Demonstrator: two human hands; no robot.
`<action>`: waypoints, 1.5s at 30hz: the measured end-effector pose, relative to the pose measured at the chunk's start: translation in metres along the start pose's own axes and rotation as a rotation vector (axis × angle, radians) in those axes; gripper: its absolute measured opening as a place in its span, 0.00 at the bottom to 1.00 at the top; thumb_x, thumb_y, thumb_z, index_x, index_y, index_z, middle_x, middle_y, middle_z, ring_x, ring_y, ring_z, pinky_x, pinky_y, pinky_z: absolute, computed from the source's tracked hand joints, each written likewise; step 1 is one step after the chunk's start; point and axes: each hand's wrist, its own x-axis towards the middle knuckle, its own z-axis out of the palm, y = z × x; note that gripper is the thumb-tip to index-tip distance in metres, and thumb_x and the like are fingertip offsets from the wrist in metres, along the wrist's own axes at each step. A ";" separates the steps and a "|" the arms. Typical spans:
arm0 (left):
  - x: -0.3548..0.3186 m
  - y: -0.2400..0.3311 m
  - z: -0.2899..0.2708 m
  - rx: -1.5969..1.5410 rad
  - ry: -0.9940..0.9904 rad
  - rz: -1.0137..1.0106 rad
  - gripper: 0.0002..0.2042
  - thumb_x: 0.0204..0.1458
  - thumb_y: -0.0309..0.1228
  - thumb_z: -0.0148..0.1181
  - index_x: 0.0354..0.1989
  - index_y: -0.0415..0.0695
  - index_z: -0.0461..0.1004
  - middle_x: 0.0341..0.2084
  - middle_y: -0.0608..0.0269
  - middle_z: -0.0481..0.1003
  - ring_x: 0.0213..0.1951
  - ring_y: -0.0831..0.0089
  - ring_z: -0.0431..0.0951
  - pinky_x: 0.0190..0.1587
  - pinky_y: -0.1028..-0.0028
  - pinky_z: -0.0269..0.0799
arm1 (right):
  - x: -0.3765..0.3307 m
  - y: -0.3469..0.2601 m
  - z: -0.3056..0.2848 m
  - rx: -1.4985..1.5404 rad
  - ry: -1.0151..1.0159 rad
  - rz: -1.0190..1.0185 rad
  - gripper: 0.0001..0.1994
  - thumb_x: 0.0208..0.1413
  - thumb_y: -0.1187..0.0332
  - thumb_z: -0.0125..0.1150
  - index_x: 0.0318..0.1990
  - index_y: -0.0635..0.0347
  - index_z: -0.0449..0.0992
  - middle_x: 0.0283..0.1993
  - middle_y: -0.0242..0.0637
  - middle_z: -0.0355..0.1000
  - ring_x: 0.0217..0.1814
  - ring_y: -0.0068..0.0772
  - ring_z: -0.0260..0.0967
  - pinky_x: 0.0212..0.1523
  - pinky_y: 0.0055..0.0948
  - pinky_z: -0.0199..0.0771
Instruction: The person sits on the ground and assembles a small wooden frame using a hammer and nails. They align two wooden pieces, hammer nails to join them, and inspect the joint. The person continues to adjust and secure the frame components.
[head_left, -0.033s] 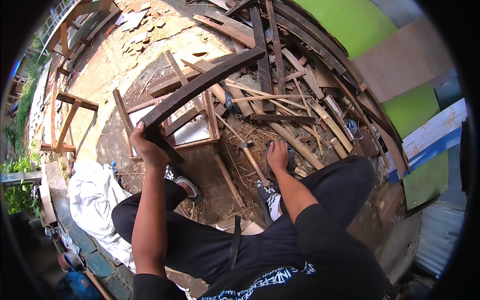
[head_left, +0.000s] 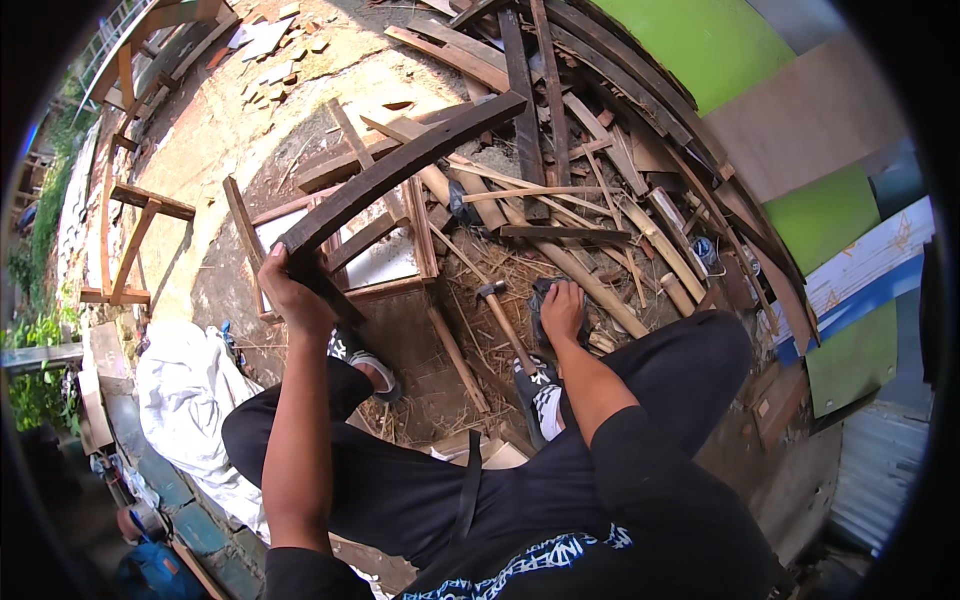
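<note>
My left hand is closed round the near end of a long dark wooden beam. The beam slants up and away to the right, above a wooden frame with white panels. A shorter dark piece of wood shows under it; whether the two are joined I cannot tell. On the ground to the right, my right hand rests on a crumpled black plastic bag, fingers curled over it and their tips partly hidden. A hammer with a wooden handle lies just left of that hand, its handle end by my right shoe.
Loose planks and poles are heaped ahead and right. A wooden stick lies between my feet. White cloth is bunched at left, near a wooden trestle. Green and brown panels stand at far right.
My right hand has shifted slightly to the right, uncovering more of the black bag's left side. The left hand and the beam have barely moved.
</note>
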 end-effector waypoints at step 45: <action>-0.012 -0.015 0.005 -0.012 -0.052 -0.063 0.23 0.62 0.52 0.46 0.38 0.43 0.74 0.22 0.63 0.70 0.26 0.71 0.69 0.30 0.71 0.63 | -0.024 0.110 0.077 0.228 -0.295 0.654 0.13 0.57 0.71 0.56 0.42 0.73 0.80 0.49 0.64 0.77 0.55 0.68 0.72 0.56 0.53 0.72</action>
